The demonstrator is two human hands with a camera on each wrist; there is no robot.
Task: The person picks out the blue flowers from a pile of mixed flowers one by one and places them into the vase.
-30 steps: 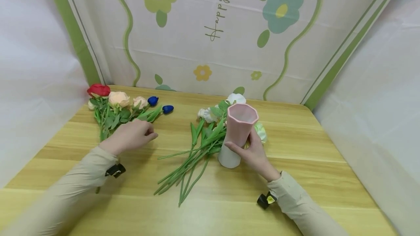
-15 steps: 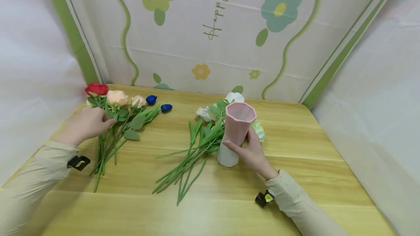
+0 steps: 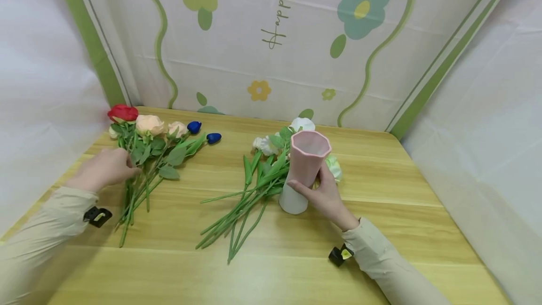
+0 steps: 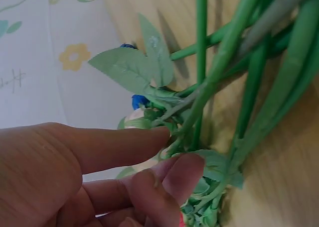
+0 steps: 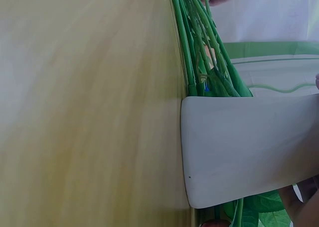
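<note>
My right hand (image 3: 323, 197) grips the pink-and-white vase (image 3: 309, 156), which stands slightly tilted on the table. In the right wrist view, the vase's white lower part (image 5: 244, 147) is close to the camera. At left lies a bunch with a red rose (image 3: 123, 113), a peach rose (image 3: 149, 125) and blue tulips (image 3: 213, 138). My left hand (image 3: 103, 169) is over this bunch's stems. The left wrist view shows its thumb and forefinger pinching a green flower stem (image 4: 212, 82); which bloom that stem bears is hidden.
Behind and left of the vase lies a second bunch, with white flowers (image 3: 302, 125) and long green stems (image 3: 237, 218) reaching toward the front. A pale green flower (image 3: 333, 168) shows beyond the right hand. A patterned cloth (image 3: 237, 51) hangs behind the wooden table (image 3: 381, 192).
My left hand has moved left from above the leaves to the stems of the left bunch, then slightly lower. My right hand keeps the vase in the same place.
</note>
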